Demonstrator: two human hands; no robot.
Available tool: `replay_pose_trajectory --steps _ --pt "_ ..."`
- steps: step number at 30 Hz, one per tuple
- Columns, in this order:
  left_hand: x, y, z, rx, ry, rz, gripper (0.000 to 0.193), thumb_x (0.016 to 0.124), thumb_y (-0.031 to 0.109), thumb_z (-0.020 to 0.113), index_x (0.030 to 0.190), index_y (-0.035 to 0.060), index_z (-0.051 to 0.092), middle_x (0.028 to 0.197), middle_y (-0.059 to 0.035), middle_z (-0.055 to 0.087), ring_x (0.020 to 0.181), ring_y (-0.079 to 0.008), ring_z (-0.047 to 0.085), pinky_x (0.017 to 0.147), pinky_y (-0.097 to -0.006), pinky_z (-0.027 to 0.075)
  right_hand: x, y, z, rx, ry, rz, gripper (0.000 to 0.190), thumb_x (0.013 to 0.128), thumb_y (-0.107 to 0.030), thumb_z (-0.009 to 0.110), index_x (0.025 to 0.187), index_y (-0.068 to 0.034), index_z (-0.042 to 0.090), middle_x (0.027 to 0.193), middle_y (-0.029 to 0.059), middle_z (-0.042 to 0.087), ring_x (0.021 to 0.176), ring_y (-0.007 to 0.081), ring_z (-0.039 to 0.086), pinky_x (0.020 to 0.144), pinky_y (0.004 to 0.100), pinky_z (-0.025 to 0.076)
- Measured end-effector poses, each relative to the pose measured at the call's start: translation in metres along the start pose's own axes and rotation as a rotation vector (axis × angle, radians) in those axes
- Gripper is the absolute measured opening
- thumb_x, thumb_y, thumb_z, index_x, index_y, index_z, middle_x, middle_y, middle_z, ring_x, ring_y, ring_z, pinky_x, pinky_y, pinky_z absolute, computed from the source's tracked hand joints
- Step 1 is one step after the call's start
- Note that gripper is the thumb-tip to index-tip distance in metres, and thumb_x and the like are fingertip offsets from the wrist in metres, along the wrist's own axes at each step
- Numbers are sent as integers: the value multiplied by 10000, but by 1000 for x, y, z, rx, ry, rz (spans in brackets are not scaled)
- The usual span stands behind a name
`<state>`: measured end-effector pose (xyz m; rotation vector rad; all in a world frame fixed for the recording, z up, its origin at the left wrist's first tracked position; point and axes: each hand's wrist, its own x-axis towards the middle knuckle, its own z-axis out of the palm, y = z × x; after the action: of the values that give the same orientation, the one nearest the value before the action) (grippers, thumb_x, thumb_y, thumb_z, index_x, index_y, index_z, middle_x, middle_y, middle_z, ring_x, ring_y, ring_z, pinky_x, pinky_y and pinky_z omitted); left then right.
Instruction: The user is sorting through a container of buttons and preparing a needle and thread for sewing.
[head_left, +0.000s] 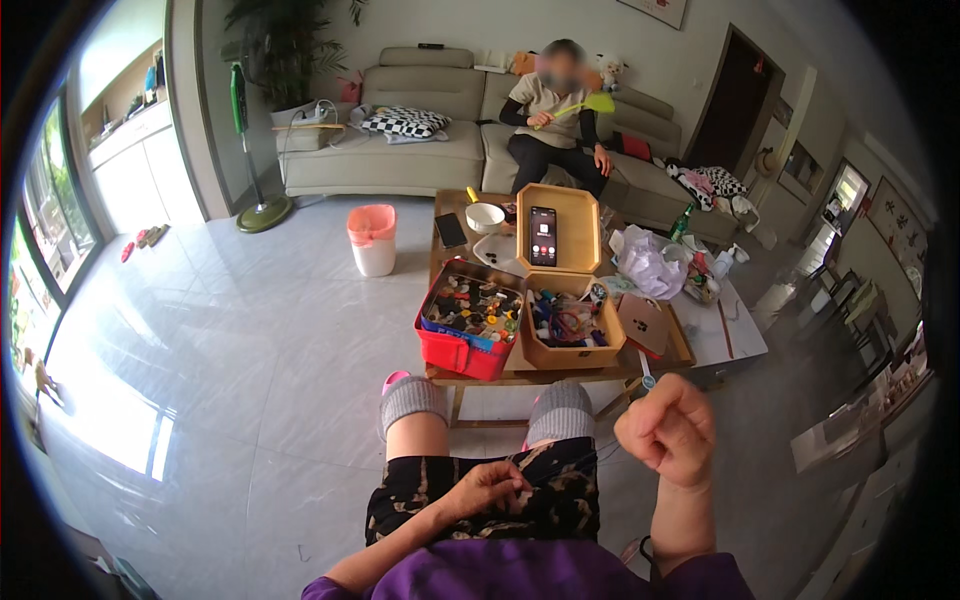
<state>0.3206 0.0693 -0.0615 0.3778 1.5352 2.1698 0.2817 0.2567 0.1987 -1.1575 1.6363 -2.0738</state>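
My left hand (491, 484) lies over my lap with its fingers curled against the black and tan patterned cloth (427, 487). Whatever may sit between those fingertips is too small to make out. Raised to the right of my knees is my right hand (669, 431), its fingers closed and pinched together. A thin dark thread (609, 453) runs from the lap towards it. Beyond my knees, a red box (465, 356) bears a tin (476, 304) full of mixed buttons. Beside it stands an octagonal wooden box (574, 356) holding thread spools and small sewing items.
A phone (544, 236) leans in the wooden lid (577, 225) on the coffee table (510, 369). Near them are a white bowl (484, 217), crumpled plastic (649, 262) and a green bottle (681, 223). A bin (373, 251) stands left. A person (559, 120) sits on the sofa (420, 161).
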Motion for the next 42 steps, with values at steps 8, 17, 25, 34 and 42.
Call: replay_pose_trajectory --steps 8,17,25,34,42 --pt "-26 -1 1 -49 40 -70 99 928 146 550 922 58 596 824 29 605 686 -40 522 609 -203 433 -1 5 -31 14 368 -207 192 967 -220 420 948 -51 509 534 -40 336 444 51 245 438 228 200" --pt "-31 18 -13 226 262 -92 102 897 133 561 881 39 598 764 42 567 731 -39 503 650 -207 431 -12 56 -79 89 703 -42 186 982 -187 390 1008 -53 516 596 -48 308 488 32 223 466 204 197" --pt "-8 40 -27 16 576 -61 113 912 143 556 899 32 575 706 39 525 578 -26 438 515 -183 353 -1 114 -71 79 513 226 215 974 -191 398 984 -24 532 609 -46 350 515 28 265 468 189 205" --pt "54 115 -15 169 632 96 87 896 115 594 898 32 568 730 36 542 626 -21 447 554 -172 357 38 160 -67 -210 149 267 177 886 -134 593 1028 -29 600 614 -64 444 591 15 389 548 185 328" --pt "135 154 -39 43 658 351 79 882 49 595 925 -13 572 789 16 576 734 -26 519 620 -171 429 103 172 -104 -299 97 266 206 840 -137 658 1003 -15 625 569 -44 485 547 22 434 509 195 345"
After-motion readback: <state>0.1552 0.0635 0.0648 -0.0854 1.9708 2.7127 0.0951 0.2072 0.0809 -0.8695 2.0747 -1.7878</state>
